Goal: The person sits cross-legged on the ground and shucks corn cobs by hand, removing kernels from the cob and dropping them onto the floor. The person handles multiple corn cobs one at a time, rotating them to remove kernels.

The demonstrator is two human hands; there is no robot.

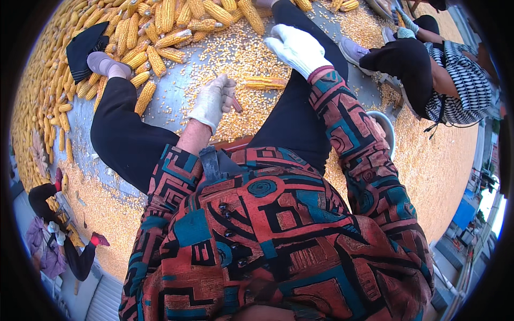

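Patterned clothing (262, 230) lies below gloved hands (210, 101) (300, 49), both loosely uncurled near a corn cob (263, 83).

- An open-air yard used for farm work, by the look of the crop laid out on the ground.
- Upper left: a large heap of yellow corn cobs (45, 101).
- Right and lower left: loose kernels (441, 155) spread wide over the ground.
- Upper right and lower left: two other people, one (458, 80) and another (75, 257), seated amid the corn.
- Right edge: bright daylight (499, 214) beside a blue, boxy thing (465, 213).
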